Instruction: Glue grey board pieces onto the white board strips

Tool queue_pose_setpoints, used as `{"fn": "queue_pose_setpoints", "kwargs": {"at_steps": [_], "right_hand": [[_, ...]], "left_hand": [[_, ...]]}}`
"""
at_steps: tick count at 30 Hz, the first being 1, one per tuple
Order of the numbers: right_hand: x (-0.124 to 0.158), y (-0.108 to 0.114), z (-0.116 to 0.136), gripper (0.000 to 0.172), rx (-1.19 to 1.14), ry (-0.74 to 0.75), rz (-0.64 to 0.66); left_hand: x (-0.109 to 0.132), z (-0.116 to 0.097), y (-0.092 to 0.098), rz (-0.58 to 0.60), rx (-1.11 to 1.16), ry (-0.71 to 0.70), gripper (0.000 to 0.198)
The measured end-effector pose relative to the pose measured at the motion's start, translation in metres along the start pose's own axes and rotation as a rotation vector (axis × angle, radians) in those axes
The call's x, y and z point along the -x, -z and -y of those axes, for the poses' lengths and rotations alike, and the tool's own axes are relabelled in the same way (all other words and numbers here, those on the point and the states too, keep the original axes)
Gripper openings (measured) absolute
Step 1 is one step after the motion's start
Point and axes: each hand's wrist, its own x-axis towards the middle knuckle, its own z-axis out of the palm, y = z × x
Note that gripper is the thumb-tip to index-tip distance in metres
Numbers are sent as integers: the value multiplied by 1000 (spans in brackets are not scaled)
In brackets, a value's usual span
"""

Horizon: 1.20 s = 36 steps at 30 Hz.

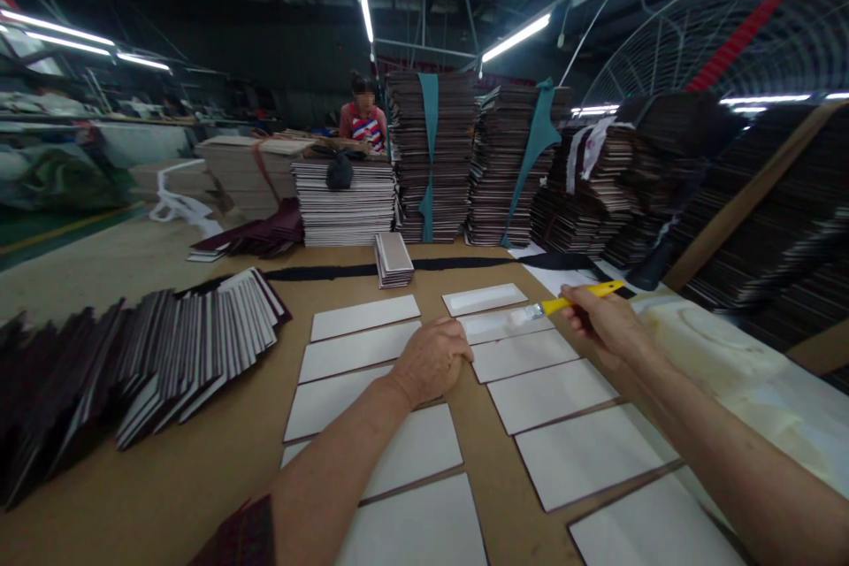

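On the left of the table (pixel 165 469), a leaning row of dark-backed cards (pixel 146 363) fans out. Mid-table, the left hand (pixel 431 361) lies curled shut, holding nothing visible, on a column of white cards (pixel 355 380), with a small stack of cards (pixel 393 259) beyond it. Further right, the right hand (pixel 603 327) grips a yellow-handled tool (pixel 577 301), its metal tip over a second column of white cards (pixel 547 393); whether it touches them cannot be told. Tall card stacks (pixel 431 159) and a co-worker (pixel 363 119) stand beyond the table.
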Motion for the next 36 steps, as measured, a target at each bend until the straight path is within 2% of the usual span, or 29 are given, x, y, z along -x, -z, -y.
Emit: {"fn": "queue_pose_setpoints", "kwargs": {"at_steps": [3,8,16,24,29,36], "right_hand": [[20,-12,0,21,-68,-56,81],[37,-23,-7,24,-99,-107,132],[42,-32,-15,20,-60,-159,151],[42,-37,-20,22,6,-143,171],[32,-28,-18,20,78,-91,126],[20,7,-18,23,187,6,63]], "left_hand": [[2,2,-2,74,82,-104,40],[5,1,-2,104,125,-160,39],[5,-2,2,99,140,-178,39],[6,-2,2,106,142,-151,40],[6,-3,2,108,141,-135,39],[5,-4,2,108,156,-122,36]]}}
